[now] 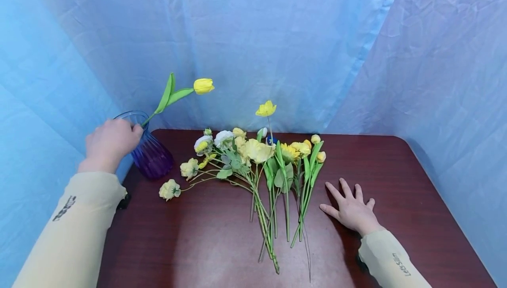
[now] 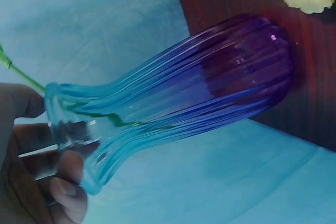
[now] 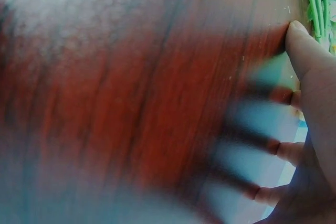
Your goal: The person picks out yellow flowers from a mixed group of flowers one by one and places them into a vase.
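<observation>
At the near edge, two cream sleeves are seen, the right sleeve [image 1: 392, 261] printed with lettering that appears to read "LetsSlim", though it is small; the mark on the left sleeve [image 1: 65, 208] cannot be made out. The right hand [image 1: 351, 208] is laid flat on the dark red table [image 1: 416, 200], fingers spread and holding nothing, just beside the loose stems of the yellow flowers [image 1: 261, 160] that are fanned across the middle of the tabletop; the right wrist view is blurred and only fingertips [image 3: 302, 45] pressed on wood are shown. Farther back, at the table's left corner, the ribbed purple vase [image 1: 150, 151] is gripped at its pale blue rim by the left hand [image 1: 111, 142], thumb and fingers curled round the lip as the left wrist view confirms. One yellow tulip [image 1: 203, 86] is already stood in the vase, leaning right over the heap. The arranging is judged to be at its start: one stem placed, the rest waiting. The next move is judged to call for a single stem to be pinched from the pile and steered into the narrow mouth while the vase is steadied. A blue backdrop [image 1: 277, 37] closes the scene.
</observation>
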`<state>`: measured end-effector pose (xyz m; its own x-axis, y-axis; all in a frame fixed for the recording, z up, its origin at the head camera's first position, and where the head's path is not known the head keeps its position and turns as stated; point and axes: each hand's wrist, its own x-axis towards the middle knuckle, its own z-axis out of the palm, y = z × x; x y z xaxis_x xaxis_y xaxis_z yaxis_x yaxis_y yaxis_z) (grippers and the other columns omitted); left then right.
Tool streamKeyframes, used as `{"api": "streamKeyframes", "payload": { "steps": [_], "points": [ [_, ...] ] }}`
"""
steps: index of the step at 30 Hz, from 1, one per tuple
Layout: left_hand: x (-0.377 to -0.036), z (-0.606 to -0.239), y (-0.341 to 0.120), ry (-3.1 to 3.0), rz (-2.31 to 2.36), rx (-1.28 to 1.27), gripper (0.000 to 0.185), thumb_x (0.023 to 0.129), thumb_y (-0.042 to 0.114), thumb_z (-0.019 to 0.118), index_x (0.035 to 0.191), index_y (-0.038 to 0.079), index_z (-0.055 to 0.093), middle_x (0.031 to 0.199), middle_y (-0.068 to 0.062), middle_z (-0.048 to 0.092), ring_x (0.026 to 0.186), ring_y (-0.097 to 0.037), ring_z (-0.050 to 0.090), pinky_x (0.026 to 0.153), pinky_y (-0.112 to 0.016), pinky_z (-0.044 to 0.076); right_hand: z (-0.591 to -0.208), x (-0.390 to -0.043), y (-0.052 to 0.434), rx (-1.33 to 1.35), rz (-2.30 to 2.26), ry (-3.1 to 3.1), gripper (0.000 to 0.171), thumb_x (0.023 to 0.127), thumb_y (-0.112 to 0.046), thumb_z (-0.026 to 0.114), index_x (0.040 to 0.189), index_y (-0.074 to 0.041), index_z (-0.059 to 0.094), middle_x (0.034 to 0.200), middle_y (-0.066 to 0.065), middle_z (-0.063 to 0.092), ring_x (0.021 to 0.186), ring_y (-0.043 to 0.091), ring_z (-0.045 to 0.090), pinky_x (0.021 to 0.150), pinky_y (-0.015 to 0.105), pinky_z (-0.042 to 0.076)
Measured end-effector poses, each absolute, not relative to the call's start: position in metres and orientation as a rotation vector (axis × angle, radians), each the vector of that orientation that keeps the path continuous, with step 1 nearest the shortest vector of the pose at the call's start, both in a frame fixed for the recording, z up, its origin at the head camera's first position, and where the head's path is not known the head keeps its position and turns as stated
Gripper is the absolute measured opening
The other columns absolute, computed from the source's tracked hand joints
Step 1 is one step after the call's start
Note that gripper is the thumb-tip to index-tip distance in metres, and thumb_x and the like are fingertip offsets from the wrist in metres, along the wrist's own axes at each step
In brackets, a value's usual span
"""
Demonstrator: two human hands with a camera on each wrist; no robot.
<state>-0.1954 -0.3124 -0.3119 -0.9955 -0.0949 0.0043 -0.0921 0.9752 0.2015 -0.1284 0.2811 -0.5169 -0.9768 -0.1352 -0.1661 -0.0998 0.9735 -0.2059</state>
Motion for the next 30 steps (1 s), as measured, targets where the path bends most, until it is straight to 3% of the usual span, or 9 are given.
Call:
{"api": "streamKeyframes", "payload": {
  "steps": [5,9,12,14,18,26,30],
  "points": [
    [-0.190,-0.320,-0.310,-3.025,-0.336,0.162,0.046,0.106,0.040,0.030,0.078,0.010,0.052,0.074,-0.012,0.048,0.061,-0.032,0.048,0.050,-0.044,0.037,-0.516,-0.129,0.281,-0.183,-0.285,2.941,0.079,0.096,-0.067,0.055,0.160,-0.025,0.035,0.165,0.026,0.021,0.143,0.066,0.016,0.094,0.091,0.016],
    [-0.187,-0.323,-0.308,-3.037,-0.350,0.155,0.053,0.107,0.047,0.032,0.104,0.005,0.065,0.087,-0.018,0.055,0.064,-0.035,0.051,0.049,-0.045,0.038,-0.518,-0.129,0.281,-0.179,-0.280,2.936,0.079,0.096,-0.065,0.056,0.160,-0.025,0.034,0.165,0.026,0.020,0.143,0.066,0.016,0.094,0.092,0.015],
    [-0.185,-0.324,-0.308,-3.042,-0.355,0.148,0.060,0.107,0.050,0.032,0.127,0.003,0.064,0.105,-0.025,0.059,0.066,-0.036,0.054,0.049,-0.045,0.039,-0.520,-0.129,0.282,-0.175,-0.285,2.935,0.079,0.096,-0.064,0.057,0.160,-0.025,0.034,0.165,0.026,0.020,0.143,0.066,0.015,0.094,0.092,0.015],
    [-0.184,-0.324,-0.307,-3.031,-0.359,0.145,0.061,0.107,0.049,0.032,0.134,0.002,0.061,0.116,-0.028,0.059,0.067,-0.038,0.055,0.048,-0.046,0.040,-0.521,-0.130,0.282,-0.178,-0.291,2.938,0.079,0.096,-0.064,0.057,0.160,-0.025,0.034,0.165,0.026,0.020,0.143,0.066,0.015,0.094,0.092,0.014],
    [-0.180,-0.323,-0.304,-2.977,-0.360,0.146,0.057,0.107,0.043,0.035,0.137,0.002,0.060,0.126,-0.030,0.057,0.068,-0.043,0.057,0.046,-0.047,0.040,-0.522,-0.130,0.282,-0.179,-0.301,2.935,0.079,0.096,-0.064,0.057,0.160,-0.025,0.034,0.165,0.026,0.019,0.143,0.067,0.014,0.094,0.092,0.013],
    [-0.179,-0.317,-0.292,-2.817,-0.363,0.128,0.046,0.106,0.031,0.040,0.136,0.005,0.062,0.130,-0.028,0.059,0.073,-0.050,0.060,0.044,-0.053,0.041,-0.522,-0.130,0.282,-0.178,-0.315,2.938,0.078,0.096,-0.062,0.058,0.160,-0.024,0.033,0.165,0.026,0.018,0.143,0.067,0.013,0.094,0.092,0.013],
    [-0.182,-0.315,-0.285,-2.744,-0.350,0.044,0.039,0.104,0.023,0.047,0.134,0.004,0.063,0.128,-0.027,0.061,0.086,-0.052,0.062,0.051,-0.061,0.045,-0.521,-0.130,0.282,-0.176,-0.315,2.938,0.079,0.096,-0.062,0.058,0.160,-0.024,0.032,0.165,0.026,0.018,0.143,0.067,0.013,0.094,0.092,0.013]
  ]
}}
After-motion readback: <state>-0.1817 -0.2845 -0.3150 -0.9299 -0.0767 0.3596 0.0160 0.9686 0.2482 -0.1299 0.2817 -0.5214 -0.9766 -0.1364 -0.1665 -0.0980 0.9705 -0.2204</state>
